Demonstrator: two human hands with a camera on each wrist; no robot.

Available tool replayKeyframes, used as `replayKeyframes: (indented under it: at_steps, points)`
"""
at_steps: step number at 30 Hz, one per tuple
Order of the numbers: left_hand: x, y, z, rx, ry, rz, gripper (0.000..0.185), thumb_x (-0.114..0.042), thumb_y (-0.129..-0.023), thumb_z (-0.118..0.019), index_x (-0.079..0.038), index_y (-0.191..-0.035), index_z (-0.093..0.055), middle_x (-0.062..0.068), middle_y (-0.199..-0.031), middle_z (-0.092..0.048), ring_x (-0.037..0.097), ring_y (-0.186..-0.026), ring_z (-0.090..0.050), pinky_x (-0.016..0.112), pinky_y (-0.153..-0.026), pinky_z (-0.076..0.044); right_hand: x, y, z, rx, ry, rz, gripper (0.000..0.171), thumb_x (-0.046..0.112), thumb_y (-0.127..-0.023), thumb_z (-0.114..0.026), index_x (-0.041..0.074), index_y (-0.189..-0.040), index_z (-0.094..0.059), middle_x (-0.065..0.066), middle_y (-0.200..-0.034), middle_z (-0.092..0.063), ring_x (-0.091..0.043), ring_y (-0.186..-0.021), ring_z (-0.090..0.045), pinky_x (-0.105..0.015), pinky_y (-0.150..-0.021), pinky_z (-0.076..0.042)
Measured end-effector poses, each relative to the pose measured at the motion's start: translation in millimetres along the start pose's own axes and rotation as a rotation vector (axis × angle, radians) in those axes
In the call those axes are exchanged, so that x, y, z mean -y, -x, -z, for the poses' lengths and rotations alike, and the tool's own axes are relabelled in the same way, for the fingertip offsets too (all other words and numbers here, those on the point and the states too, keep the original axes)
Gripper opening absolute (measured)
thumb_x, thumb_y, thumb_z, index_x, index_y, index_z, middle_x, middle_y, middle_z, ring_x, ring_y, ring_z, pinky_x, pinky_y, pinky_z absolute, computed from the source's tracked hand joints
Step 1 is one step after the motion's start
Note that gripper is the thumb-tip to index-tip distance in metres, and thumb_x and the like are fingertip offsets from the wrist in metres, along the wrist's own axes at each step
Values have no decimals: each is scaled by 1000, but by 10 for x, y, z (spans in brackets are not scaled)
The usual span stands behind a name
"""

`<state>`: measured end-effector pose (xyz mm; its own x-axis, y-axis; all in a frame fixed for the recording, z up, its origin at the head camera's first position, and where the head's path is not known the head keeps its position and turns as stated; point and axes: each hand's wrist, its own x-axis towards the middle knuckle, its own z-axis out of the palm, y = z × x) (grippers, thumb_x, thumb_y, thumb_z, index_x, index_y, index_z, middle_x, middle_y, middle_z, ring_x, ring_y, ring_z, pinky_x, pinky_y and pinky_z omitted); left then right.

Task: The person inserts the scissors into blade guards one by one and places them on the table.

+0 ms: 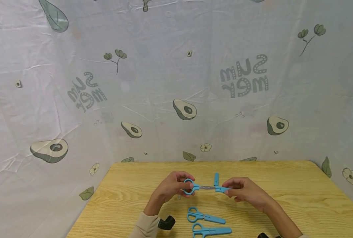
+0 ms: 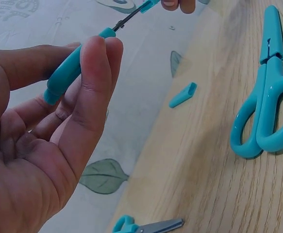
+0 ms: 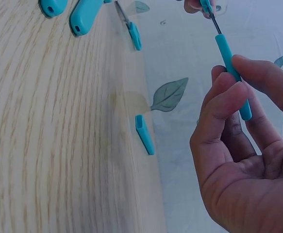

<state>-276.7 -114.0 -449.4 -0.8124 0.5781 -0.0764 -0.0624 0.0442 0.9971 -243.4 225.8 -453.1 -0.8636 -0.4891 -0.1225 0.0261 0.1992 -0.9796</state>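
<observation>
Head view, starting nearest the person: two pairs of blue scissors lie on the wooden bench (image 1: 298, 198) with their blades inside blue sheaths, one capped pair (image 1: 212, 230) closest to the bench edge and a second capped pair (image 1: 205, 217) just beyond it. Above these, both hands hold a third pair of scissors (image 1: 198, 187) in the air over the bench. The left hand (image 1: 173, 186) grips its round blue handle with curled fingers, and the right hand (image 1: 243, 190) pinches a blue sheath (image 1: 222, 189) at the blade tip between thumb and fingertips. A stretch of bare metal blade shows between handle and sheath, so the sheath is partly on or partly off; which way cannot be told. Just beyond the hands, a loose blue sheath (image 1: 216, 179) lies on the bench by itself. The left wrist view also shows an uncapped pair (image 2: 148, 226) with bare blades lying at the bench edge. Judging by this layout, two pairs appear finished, one is in hand midway, and at least one pair and one sheath are left. Farthest back hangs a white cloth backdrop (image 1: 176, 82) printed with avocados and leaves.
</observation>
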Motion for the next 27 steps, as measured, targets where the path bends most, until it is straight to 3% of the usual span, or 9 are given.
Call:
replayKeyframes:
  at_steps: [11,18,23,27]
  points:
    - [10,-36,-37,2,-11,2,25,-3,-103,-70,2,-127,-68,2,-92,-79,16,-81,-78,28,-70,-66,-1,-78,-57,-4,2,7,37,22,-104,-73,-1,-133,-68,2,-114,-75,-17,-95,-69,-33,-77,-62]
    - [3,-67,-68,3,-28,8,25,-4,-102,-71,1,-127,-69,3,-93,-79,21,-85,-80,38,-77,-69,-15,-92,-72,-13,5,9,35,22,-104,-74,0,-131,-70,3,-110,-75,-15,-93,-68,-33,-78,-62]
    - [-4,-68,-95,2,-23,14,25,-4,-103,-71,2,-127,-69,3,-91,-78,32,-92,-82,34,-72,-68,-25,-103,-88,-2,7,23,33,21,-105,-72,0,-131,-69,4,-108,-74,-17,-95,-69,-35,-79,-62]
    - [4,-71,-115,-2,-20,23,26,-4,-103,-71,3,-127,-69,3,-90,-77,28,-87,-81,33,-71,-68,-28,-119,-117,0,10,28,33,20,-105,-71,-2,-131,-69,3,-106,-73,-16,-95,-70,-37,-79,-62]
